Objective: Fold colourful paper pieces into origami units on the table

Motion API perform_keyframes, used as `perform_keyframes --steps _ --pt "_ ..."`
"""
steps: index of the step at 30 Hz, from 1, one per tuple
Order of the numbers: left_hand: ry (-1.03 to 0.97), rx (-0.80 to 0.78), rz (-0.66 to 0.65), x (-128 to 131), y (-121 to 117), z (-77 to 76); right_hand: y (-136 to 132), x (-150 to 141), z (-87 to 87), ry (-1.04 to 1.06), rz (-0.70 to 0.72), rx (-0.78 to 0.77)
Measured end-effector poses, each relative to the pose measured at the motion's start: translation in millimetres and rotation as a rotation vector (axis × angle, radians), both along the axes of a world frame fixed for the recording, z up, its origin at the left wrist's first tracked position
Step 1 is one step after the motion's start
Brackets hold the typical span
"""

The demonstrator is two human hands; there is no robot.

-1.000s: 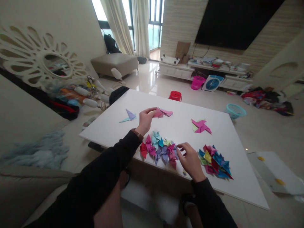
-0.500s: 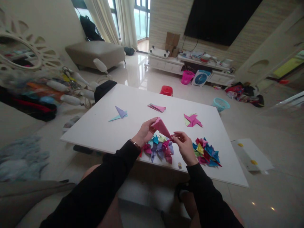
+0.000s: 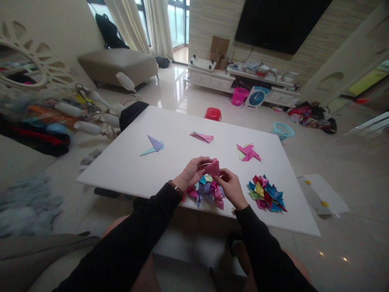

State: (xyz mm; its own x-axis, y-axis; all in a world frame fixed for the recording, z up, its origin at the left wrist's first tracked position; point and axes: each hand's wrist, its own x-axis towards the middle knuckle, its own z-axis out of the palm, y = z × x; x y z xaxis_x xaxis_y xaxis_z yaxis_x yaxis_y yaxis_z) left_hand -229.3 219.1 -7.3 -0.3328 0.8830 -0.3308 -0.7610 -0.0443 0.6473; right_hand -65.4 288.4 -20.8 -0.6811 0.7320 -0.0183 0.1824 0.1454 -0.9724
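Note:
A pink folded paper piece [image 3: 213,168] is held up between my two hands, above the near part of the white table [image 3: 170,170]. My left hand [image 3: 193,170] pinches its left and upper side. My right hand [image 3: 229,184] grips its lower right edge with thumb and fingers. Just below lies a pile of folded origami pieces [image 3: 206,192] in purple, pink, blue and pale green, partly hidden by my hands. Right of my right hand is a second pile of colourful origami pieces [image 3: 266,194], in blue, red, yellow and green.
Across the table lie crossed purple and blue folded papers [image 3: 155,144], a stack of narrow pink folded papers [image 3: 201,137] and crossed pink and green folded papers [image 3: 248,152]. A red stool [image 3: 212,114] and a teal basket [image 3: 282,130] stand beyond the table's far edge.
The pink paper has turned from a long point slanting down right to a shorter, more upright shape. My right hand has moved left and slightly down, closer to my left hand.

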Motion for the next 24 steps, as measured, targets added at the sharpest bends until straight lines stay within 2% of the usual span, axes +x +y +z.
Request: perform_keyframes --steps 2,4,7,10,12,16,19,21,24 --pt "0.035 0.013 0.005 -3 0 0.0 0 0 -0.7 0.063 -0.015 -0.044" --pt "0.179 -0.013 -0.065 -4 -2 -2.8 0 1 -0.2 0.144 -0.045 -0.07" --pt "0.396 -0.119 -0.295 0 -5 -11.6 0 5 3.0 0.192 -0.065 -0.061" --pt "0.352 -0.091 -0.463 7 -5 -20.9 0 7 8.1 0.223 -0.067 -0.134" --pt "0.29 -0.041 -0.449 10 -3 -24.5 -1 7 10.9 0.311 -0.078 -0.257" --pt "0.293 -0.077 -0.29 8 2 -24.1 3 6 10.4 0.459 -0.185 -0.432" --pt "0.377 -0.137 -0.186 1 4 -21.0 12 7 4.3 0.514 -0.345 -0.44" --pt "0.438 -0.154 -0.169 -3 4 -19.6 20 10 -1.2 0.516 -0.44 -0.409" --pt "0.45 -0.159 -0.17 -7 4 -19.1 29 15 -9.0 0.462 -0.51 -0.34"
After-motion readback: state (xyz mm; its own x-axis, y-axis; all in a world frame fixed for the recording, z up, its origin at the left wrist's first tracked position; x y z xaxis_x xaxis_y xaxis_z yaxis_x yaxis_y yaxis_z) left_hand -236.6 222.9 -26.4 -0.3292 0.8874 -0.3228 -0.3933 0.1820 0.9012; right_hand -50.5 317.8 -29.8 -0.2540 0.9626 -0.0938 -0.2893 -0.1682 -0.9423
